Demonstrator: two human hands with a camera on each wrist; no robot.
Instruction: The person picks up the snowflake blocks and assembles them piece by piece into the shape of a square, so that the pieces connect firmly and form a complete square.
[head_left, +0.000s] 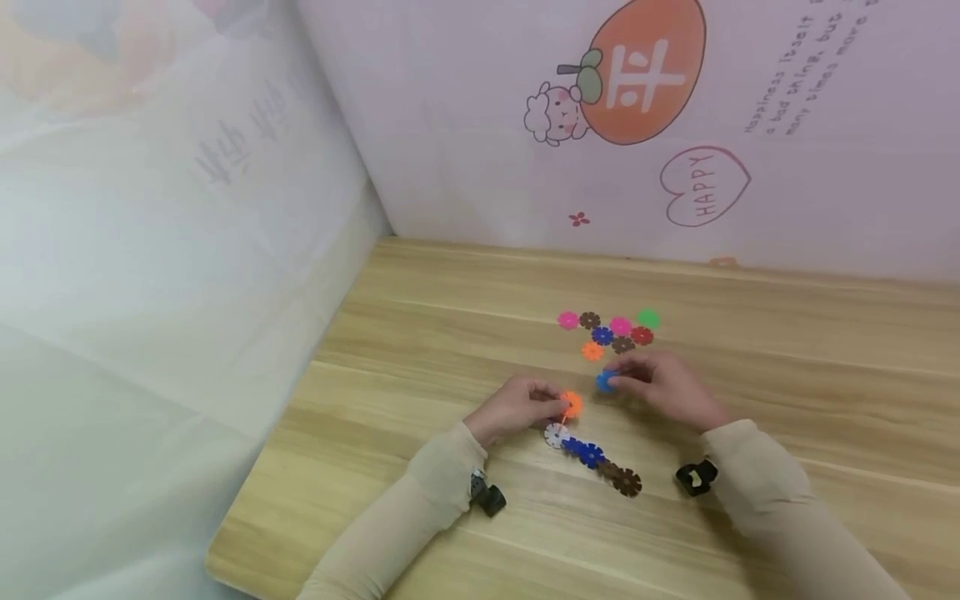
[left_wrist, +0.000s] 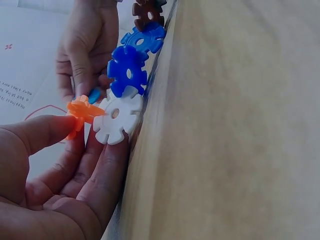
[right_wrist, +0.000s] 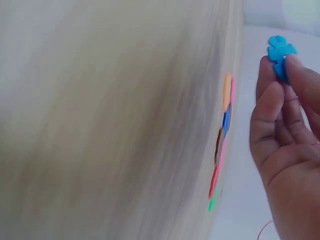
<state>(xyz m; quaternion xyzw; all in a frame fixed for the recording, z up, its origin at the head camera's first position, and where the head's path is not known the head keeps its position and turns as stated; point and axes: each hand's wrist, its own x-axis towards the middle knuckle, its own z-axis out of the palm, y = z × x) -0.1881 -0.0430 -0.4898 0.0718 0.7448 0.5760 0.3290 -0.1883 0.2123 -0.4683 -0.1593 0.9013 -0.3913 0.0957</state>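
One orange piece [head_left: 572, 405] touches the white disc [head_left: 555, 435], pinched by fingers of the left hand [head_left: 522, 404]; fingers of the right hand [head_left: 666, 387] pinch a blue disc [head_left: 604, 382] beyond the white disc.

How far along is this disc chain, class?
Done: a chain of white, blue and brown discs. In hand: the left hand pinches an orange piece at its white end; the right hand holds a light-blue disc, not yet attached. Probably left: the flat discs farther back, apart from the chain.
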